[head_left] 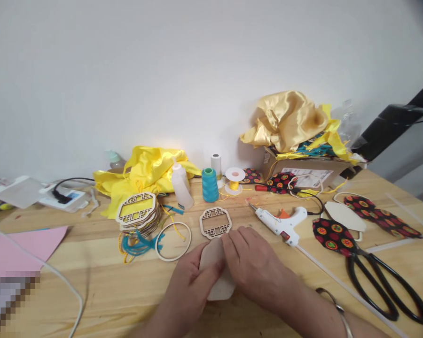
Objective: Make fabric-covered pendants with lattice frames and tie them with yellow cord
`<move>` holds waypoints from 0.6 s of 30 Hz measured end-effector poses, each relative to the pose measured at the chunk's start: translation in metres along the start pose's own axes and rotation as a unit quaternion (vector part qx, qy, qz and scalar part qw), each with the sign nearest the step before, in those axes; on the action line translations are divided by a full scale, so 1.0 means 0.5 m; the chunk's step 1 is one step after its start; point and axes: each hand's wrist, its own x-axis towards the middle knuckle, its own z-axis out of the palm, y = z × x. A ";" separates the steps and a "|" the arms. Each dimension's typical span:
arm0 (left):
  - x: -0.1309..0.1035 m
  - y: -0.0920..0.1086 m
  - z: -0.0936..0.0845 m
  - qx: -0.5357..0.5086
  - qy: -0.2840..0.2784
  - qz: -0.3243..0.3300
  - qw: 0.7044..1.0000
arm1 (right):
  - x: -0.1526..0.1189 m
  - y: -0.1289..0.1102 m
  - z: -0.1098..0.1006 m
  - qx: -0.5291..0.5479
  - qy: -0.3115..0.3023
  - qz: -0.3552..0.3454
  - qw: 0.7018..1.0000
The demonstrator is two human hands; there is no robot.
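A pale beige rounded panel (221,286) is held between my two hands near the table's front. My left hand (192,279) grips its left side, thumb lying across the face. Curled over its upper right edge are the fingers of my right hand (252,258); what lies under those fingertips is hidden. Just beyond my hands a wooden lattice frame (215,222) lies flat. A thin round ring (173,241) rests left of it, beside teal cord (139,244) and a stack of lattice frames (137,210).
At the right are a white glue gun (282,224), black-handled scissors (391,286) and patterned fabric pieces (333,236). Behind stand a teal thread spool (210,185), a squeeze bottle (182,185), yellow cloth (144,166) and a cardboard box (303,171). A white cable (61,279) crosses the left side.
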 end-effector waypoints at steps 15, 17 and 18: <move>0.006 -0.001 -0.004 -0.084 0.006 -0.061 0.995 | -0.007 0.029 0.023 0.289 -0.009 0.157 0.944; 0.005 -0.001 -0.002 -0.089 0.006 -0.058 0.994 | -0.006 0.025 0.019 0.266 -0.010 0.150 0.952; 0.005 -0.001 -0.001 -0.090 0.008 -0.055 0.994 | -0.005 0.023 0.017 0.255 -0.009 0.146 0.956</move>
